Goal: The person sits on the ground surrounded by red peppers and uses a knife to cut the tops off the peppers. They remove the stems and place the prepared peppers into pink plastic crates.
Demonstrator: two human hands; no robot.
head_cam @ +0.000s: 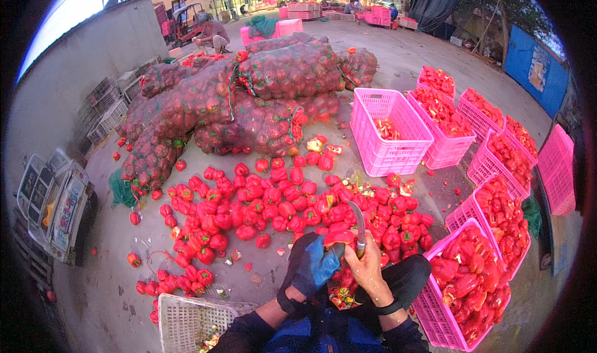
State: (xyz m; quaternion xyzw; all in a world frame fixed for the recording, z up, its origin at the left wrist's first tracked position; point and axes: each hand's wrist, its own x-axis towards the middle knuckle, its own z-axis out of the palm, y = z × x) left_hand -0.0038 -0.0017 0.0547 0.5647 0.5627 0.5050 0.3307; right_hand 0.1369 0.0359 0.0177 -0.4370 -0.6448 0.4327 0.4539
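My left hand (317, 264), in a blue and dark work glove, holds a red bell pepper (339, 238) over my lap. Bare, with a dark band at its wrist, my right hand (366, 264) grips the handle of a knife with a curved blade (357, 215); the blade points up beside the pepper. Cut peppers and pale core scraps (343, 297) lie below, between my legs. In front of me spreads a large heap of whole red bell peppers (273, 196) on the concrete ground. Whether the blade touches the pepper cannot be told.
Pink crates of cut red peppers (466, 287) line my right side. Ahead stands a pink crate (396, 150) with a few pieces inside. A pale crate (196, 311) with scraps is at lower left. Stuffed mesh sacks (289, 68) are piled beyond the heap; a person (214, 33) sits behind them.
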